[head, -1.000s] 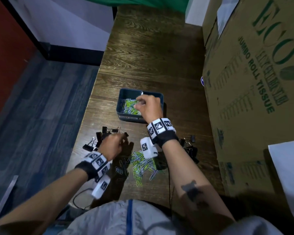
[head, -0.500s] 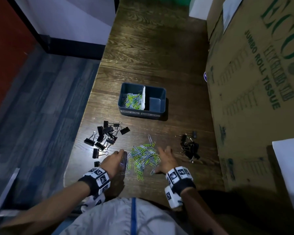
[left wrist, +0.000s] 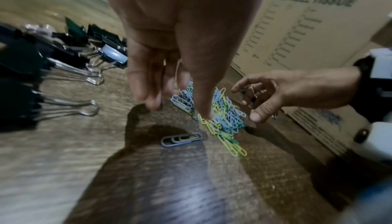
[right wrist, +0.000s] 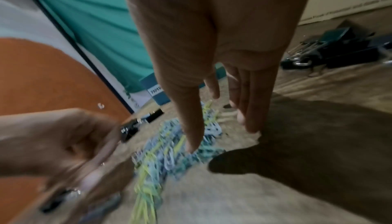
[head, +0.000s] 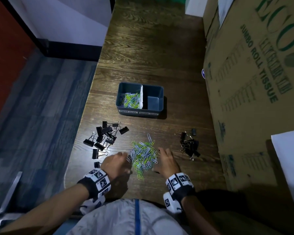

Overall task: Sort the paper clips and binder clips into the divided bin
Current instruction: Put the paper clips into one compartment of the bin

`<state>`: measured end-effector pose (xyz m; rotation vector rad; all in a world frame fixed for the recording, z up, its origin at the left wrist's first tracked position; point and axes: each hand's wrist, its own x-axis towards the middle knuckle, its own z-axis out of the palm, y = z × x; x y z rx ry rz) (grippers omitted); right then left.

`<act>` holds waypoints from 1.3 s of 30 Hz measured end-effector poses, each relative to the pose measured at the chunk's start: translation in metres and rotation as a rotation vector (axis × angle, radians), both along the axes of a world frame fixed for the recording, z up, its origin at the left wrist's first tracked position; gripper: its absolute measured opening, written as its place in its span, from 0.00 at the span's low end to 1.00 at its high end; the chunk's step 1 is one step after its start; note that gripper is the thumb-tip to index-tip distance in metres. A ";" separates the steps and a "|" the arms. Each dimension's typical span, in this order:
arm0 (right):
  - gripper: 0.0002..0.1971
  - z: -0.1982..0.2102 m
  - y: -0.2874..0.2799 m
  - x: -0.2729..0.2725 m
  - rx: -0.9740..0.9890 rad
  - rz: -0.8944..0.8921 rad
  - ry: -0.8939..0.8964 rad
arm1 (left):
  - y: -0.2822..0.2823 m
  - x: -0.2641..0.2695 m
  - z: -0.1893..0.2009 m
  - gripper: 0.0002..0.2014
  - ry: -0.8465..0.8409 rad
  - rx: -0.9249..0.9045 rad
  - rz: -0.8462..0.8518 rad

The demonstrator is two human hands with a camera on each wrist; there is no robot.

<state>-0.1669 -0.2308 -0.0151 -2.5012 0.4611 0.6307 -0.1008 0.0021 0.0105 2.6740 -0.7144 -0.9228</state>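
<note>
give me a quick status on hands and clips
Left hand and right hand open, flanking paper clip pile. Bin: paper clips left, right compartment bare. Nothing blocking.

A dark wood-grain table (head: 151, 48) is carrying a dark blue divided plastic bin (head: 126, 92), two scatters of black binder clips (head: 105, 136) (head: 189, 144), a heap of green and pale-blue paper clips (head: 143, 155), and a large printed cardboard box (head: 255, 78).

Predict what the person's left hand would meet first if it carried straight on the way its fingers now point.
Most likely the heap of green and pale blue wire paper clips: the left hand sits at its left edge, fingers angled down into it. In the left wrist view one fingertip seems already on the clips, though depth is unclear.
</note>
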 end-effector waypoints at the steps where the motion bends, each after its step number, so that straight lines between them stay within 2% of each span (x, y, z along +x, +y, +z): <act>1: 0.46 -0.001 -0.001 -0.002 0.009 0.019 0.049 | 0.004 -0.001 0.001 0.14 0.028 0.054 -0.045; 4: 0.45 -0.004 0.009 -0.002 -0.011 0.047 0.097 | 0.004 0.000 0.001 0.12 0.121 0.147 -0.068; 7: 0.40 -0.005 0.023 0.002 -0.025 0.030 0.030 | -0.011 0.001 -0.003 0.04 0.093 0.067 -0.043; 9: 0.45 -0.007 0.025 0.007 0.046 0.027 0.035 | -0.020 0.003 -0.006 0.05 0.069 0.031 -0.031; 11: 0.51 -0.006 0.023 0.010 0.090 0.036 0.066 | -0.023 0.004 -0.005 0.13 0.046 0.025 -0.015; 13: 0.54 -0.004 0.019 0.012 0.045 0.047 0.044 | -0.024 0.003 -0.006 0.27 -0.010 0.029 -0.005; 16: 0.62 -0.003 0.017 0.015 -0.044 0.105 0.008 | -0.028 0.001 -0.008 0.47 0.024 0.133 -0.018; 18: 0.64 0.000 0.021 0.017 -0.070 0.172 0.026 | -0.033 -0.002 -0.012 0.54 0.050 0.196 -0.069; 21: 0.52 0.003 0.030 0.021 -0.098 0.263 -0.010 | -0.041 -0.002 -0.018 0.48 -0.031 0.175 -0.112; 25: 0.39 0.002 0.032 0.016 -0.103 0.218 -0.092 | -0.035 0.005 -0.017 0.35 -0.061 0.065 -0.110; 26: 0.36 0.001 0.031 0.015 -0.087 0.203 -0.108 | -0.031 0.005 -0.017 0.31 -0.062 0.019 -0.077; 29: 0.32 -0.002 0.025 0.014 -0.002 0.136 -0.136 | -0.020 0.010 -0.015 0.09 -0.026 -0.063 0.039; 30: 0.31 -0.002 0.023 0.015 0.013 0.110 -0.136 | -0.018 0.013 -0.015 0.06 -0.020 -0.085 0.063; 32: 0.25 -0.001 0.020 0.019 0.014 0.069 -0.133 | -0.013 0.018 -0.014 0.06 -0.044 -0.134 0.116; 35: 0.14 0.010 0.016 0.026 0.005 0.015 -0.125 | -0.009 0.027 -0.007 0.16 -0.098 -0.248 0.160; 39: 0.11 0.012 0.012 0.029 -0.004 -0.059 -0.096 | -0.014 0.062 0.036 0.17 -0.210 -0.465 0.207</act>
